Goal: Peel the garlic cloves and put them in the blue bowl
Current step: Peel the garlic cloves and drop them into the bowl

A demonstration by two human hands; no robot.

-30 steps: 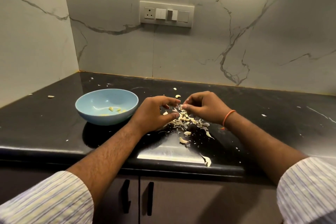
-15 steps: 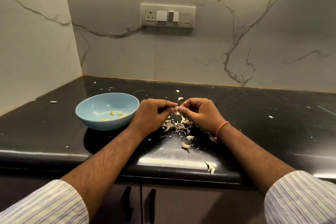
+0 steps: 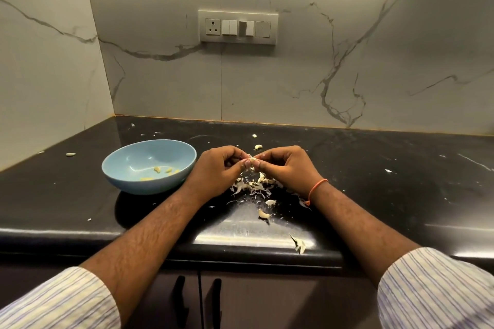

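**Peeling a clove over the scraps**

Black polished stone makes up the table (image 3: 80, 211) in front of me, its glossy front edge nearest, with one torn papery skin (image 3: 298, 244) lying on the shine. A little further in sits an unpeeled pale garlic clove (image 3: 263, 214), then the heap of white papery garlic skins (image 3: 254, 185) below my hands.

Above that heap my left hand (image 3: 216, 171) and right hand (image 3: 286, 168) meet, fingers curled in narrow, both pinching one small whitish garlic clove (image 3: 252, 160) between the fingertips. How much skin is left on it I cannot tell.

I judge the clove light and firm, but slick once bare, so I would hold it by its ends and tear the dry, brittle skin away from the tip.

Left of my hands, just beside the left wrist, stands the round pale blue bowl (image 3: 120, 168) with a few yellowish peeled cloves (image 3: 160, 169) inside. Further back, another loose clove (image 3: 258, 146) lies near the marble-patterned wall (image 3: 294, 83) with its grey switch panel (image 3: 238, 27).
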